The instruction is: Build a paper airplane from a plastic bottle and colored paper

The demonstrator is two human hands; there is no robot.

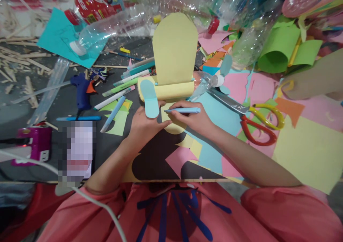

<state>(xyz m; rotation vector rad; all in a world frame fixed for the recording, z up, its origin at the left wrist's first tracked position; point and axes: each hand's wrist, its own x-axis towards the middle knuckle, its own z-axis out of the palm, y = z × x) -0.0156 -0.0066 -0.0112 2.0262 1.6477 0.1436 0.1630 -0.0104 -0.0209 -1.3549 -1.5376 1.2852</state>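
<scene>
My right hand (191,118) grips a light blue marker (187,110), its tip at a yellow paper piece (175,127) on the table edge side. My left hand (146,126) lies at the left of that piece, thumb stretched out toward it. Its other fingers are partly covered by a folded light blue paper tab (150,99) with rounded ends. The tab is on a yellow paper form with a rolled front (174,90) and an upright rounded panel (175,49). A clear plastic bottle with a white cap (219,80) lies at the form's right side.
Large scissors (258,124) lie at right, near another person's hand (291,88). At left are a blue glue gun (80,90), several markers (120,86), a phone (79,149) and a purple power socket (34,145). Plastic bottles (112,24) and paper scraps crowd the back.
</scene>
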